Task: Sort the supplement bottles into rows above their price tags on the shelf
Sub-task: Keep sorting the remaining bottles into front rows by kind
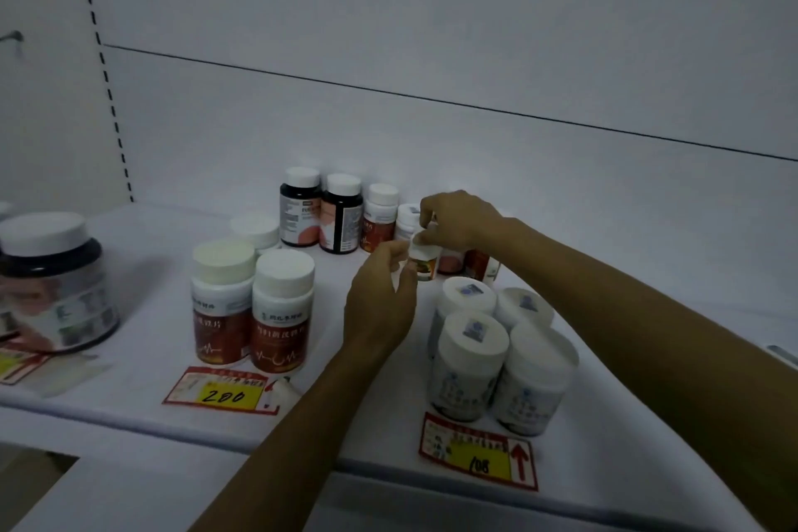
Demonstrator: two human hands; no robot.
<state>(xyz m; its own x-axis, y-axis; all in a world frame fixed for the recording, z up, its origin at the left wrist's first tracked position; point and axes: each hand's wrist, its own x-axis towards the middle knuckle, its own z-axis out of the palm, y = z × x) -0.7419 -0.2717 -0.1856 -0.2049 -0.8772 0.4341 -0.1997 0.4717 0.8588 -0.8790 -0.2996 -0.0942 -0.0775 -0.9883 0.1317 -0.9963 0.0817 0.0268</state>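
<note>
small bottle: mid-shelf between both hands, upright, white cap, orange-green label; just behind the white bottles, in front of the back row; can't tell if its base is on the shelf or lifted
right hand: reaches in from the right over the white bottles, fingertips pinching the small bottle's cap from above
left hand: fingers loosely curled, thumb and forefinger apart, tips just beside the small bottle's label; can't tell if it touches or only cups
white bottles: four, packed two by two, directly above the 108 tag; looks sorted
red bottles: two in front, one white cap showing behind, above the 200 tag; looks sorted
back row: two dark bottles, then a red-label one and a white one against the rear wall; more red labels half hidden under the right wrist; no tag near, reads as the unsorted pile
big jar: far left, dark with white lid, blurred, above a tag cut by the frame edge
shelf: white, front lip carries the tags
step: judged as pulling one stray out of the back pile and checking its label; roughly midway, two rows formed, pile remains
next move: needs the label matched to a tag; it resembles neither the red nor the white group, so its tag may be out of view; lift clear of the white bottles' caps, set down upright behind its own tag
risk: forearm passes close above the white bottles, could knock them
</note>
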